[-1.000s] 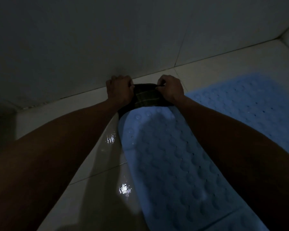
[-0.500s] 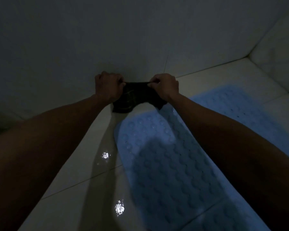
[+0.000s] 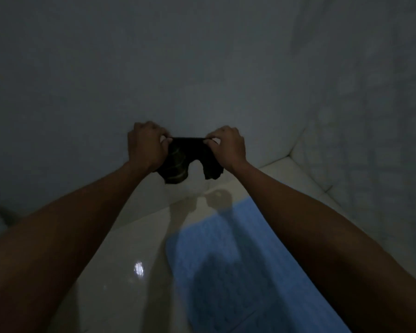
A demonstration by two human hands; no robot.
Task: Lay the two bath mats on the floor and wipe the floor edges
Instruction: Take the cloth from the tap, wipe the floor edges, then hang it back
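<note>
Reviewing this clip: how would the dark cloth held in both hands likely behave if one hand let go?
Probably floppy: the dark cloth sags in two lobes below the taut edge pinched by the left hand and right hand. It seems light, held by fingertips alone. Released, it would likely dangle limp.

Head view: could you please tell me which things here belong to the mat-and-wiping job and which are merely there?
Part of the job:
- dark checked cloth, pinched by left hand and right hand
- blue bubbled rubber bath mat
- glossy white tiled floor

Merely there:
- grey tiled wall
</note>
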